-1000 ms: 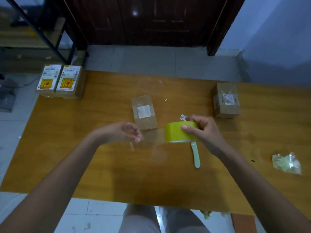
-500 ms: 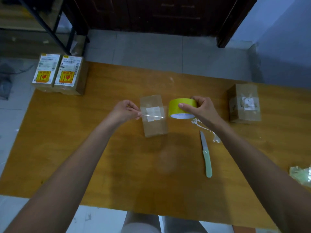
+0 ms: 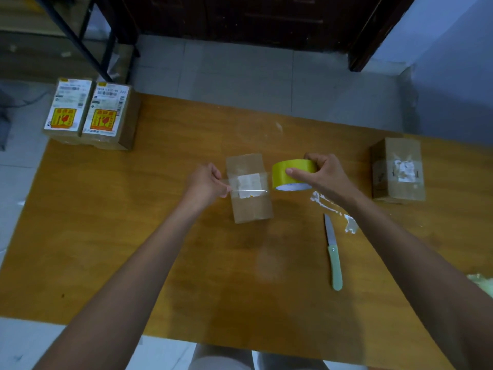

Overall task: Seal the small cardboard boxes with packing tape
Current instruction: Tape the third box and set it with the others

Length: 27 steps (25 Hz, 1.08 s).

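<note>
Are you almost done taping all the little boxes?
Not yet. The two labelled boxes at the far left corner look finished. Right now the left hand pinches the tape end, stretched over the middle box from the yellow roll in the right hand. Still left: pressing it down, cutting with the knife, maybe the right box.

Yellow tape roll [image 3: 292, 172], mint-handled knife [image 3: 334, 259]

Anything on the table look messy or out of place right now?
Yes: torn white scraps litter the table beside the knife, whose blade lies bare. A crumpled wad sits at the right edge.
</note>
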Tool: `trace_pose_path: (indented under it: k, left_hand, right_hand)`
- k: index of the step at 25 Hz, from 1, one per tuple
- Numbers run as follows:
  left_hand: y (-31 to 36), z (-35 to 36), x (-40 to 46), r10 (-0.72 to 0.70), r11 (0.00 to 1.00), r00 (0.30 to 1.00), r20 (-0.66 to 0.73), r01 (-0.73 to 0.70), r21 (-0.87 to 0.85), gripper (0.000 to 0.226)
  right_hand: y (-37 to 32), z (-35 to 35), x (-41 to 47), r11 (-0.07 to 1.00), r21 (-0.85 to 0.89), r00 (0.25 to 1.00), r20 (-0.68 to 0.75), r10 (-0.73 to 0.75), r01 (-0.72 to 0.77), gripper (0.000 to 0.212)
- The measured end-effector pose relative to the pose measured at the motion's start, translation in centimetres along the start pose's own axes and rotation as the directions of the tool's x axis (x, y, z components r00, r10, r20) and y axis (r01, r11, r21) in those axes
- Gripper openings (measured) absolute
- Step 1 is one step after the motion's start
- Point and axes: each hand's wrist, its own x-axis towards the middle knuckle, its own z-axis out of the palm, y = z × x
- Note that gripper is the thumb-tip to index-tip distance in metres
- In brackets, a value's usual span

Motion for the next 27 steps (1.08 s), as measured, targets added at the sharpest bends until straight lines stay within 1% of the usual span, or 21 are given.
trace_pose_path:
  k: [3,5,8,10,11,12,13,14,15,16,17,18,19,20,21,23,25,27]
  left_hand:
    - [-0.5,0.1,0.1,0.016,1.0,0.999,-0.035,-0.015,0.019,0.034]
    - [-0.6,0.3,0.4,0.021,1.0,0.999,-0.045,-0.02,0.015,0.037]
    - [-1.1,0.7,0.9,-0.04,0.998,0.999,0.023,0.041,-0.042,0.035]
    - [-2.6,0.5,1.1,-0.086,0.995,0.994,0.066,0.089,-0.048,0.031]
    - [-3.5,0.4,1.0,-0.071,0.997,0.997,0.033,0.071,0.001,0.032]
    - [-4.3,0.2,0.5,-0.042,0.998,0.998,-0.047,0.044,0.051,0.032]
    - [-4.6,0.1,-0.4,0.006,0.998,0.986,-0.167,0.005,0.065,0.028]
    - [-3.9,0.3,-1.6,0.072,0.997,0.953,-0.296,-0.058,0.056,0.022]
    - [-2.9,0.9,-3.1,0.154,0.988,0.903,-0.401,-0.148,0.047,0.018]
    - [-1.2,1.7,-4.8,0.25,0.966,0.852,-0.46,-0.251,0.061,0.017]
    - [0.5,2.8,-6.2,0.362,0.928,0.803,-0.473,-0.358,0.102,0.022]
    - [2.1,4.2,-7.5,0.47,0.881,0.765,-0.44,-0.442,0.172,0.032]
    - [3.1,5.7,-8.1,0.553,0.833,0.748,-0.367,-0.49,0.257,0.043]
    - [3.6,6.9,-8.3,0.584,0.804,0.758,-0.29,-0.492,0.334,0.052]
    - [3.6,7.8,-8.1,0.583,0.786,0.778,-0.234,-0.467,0.405,0.058]
    - [2.5,8.8,-7.4,0.528,0.785,0.829,-0.184,-0.393,0.48,0.07]
    - [0.8,9.2,-6.5,0.437,0.829,0.879,-0.189,-0.312,0.464,0.082]
    - [-0.4,9.5,-5.7,0.366,0.866,0.917,-0.16,-0.273,0.419,0.092]
  right_hand:
    - [0.3,0.2,0.0,1.0,0.005,1.0,-0.015,0.019,-0.019,0.05]
    - [0.5,0.5,0.2,0.999,-0.027,1.0,-0.001,0.027,-0.027,0.043]
    - [1.0,1.0,0.6,0.998,-0.037,0.999,0.016,0.051,-0.05,0.033]
    - [1.5,0.9,0.6,0.998,-0.032,0.998,0.001,0.056,-0.056,0.037]
    - [1.7,0.5,0.6,0.997,-0.042,0.998,-0.009,0.06,-0.06,0.041]
    - [2.1,0.2,0.4,0.996,-0.048,0.997,-0.016,0.071,-0.072,0.043]
    - [2.3,-0.2,0.2,0.995,-0.047,0.996,-0.019,0.083,-0.084,0.043]
    - [2.6,-0.5,0.0,0.995,-0.045,0.996,-0.021,0.087,-0.088,0.043]
    - [2.8,-0.7,-0.3,0.995,-0.053,0.996,-0.025,0.084,-0.086,0.045]
    - [2.9,-0.7,-0.5,0.995,-0.062,0.997,-0.034,0.076,-0.078,0.046]
    - [2.8,-0.5,-0.7,0.996,-0.066,0.997,-0.045,0.061,-0.064,0.043]
    - [2.4,-0.3,-0.9,0.997,-0.065,0.997,-0.056,0.048,-0.052,0.039]
    - [2.0,-0.1,-1.0,0.997,-0.063,0.997,-0.065,0.046,-0.05,0.036]
    - [1.7,0.1,-1.0,0.997,-0.052,0.996,-0.073,0.045,-0.049,0.035]
    - [1.4,0.4,-1.1,0.998,-0.044,0.996,-0.083,0.037,-0.041,0.036]
    - [1.1,0.7,-1.3,0.999,-0.028,0.995,-0.101,0.024,-0.027,0.04]
    - [1.1,1.1,-1.7,1.0,-0.013,0.995,-0.101,0.026,-0.027,0.039]
    - [1.5,1.3,-2.1,0.999,-0.003,0.994,-0.099,0.042,-0.043,0.037]
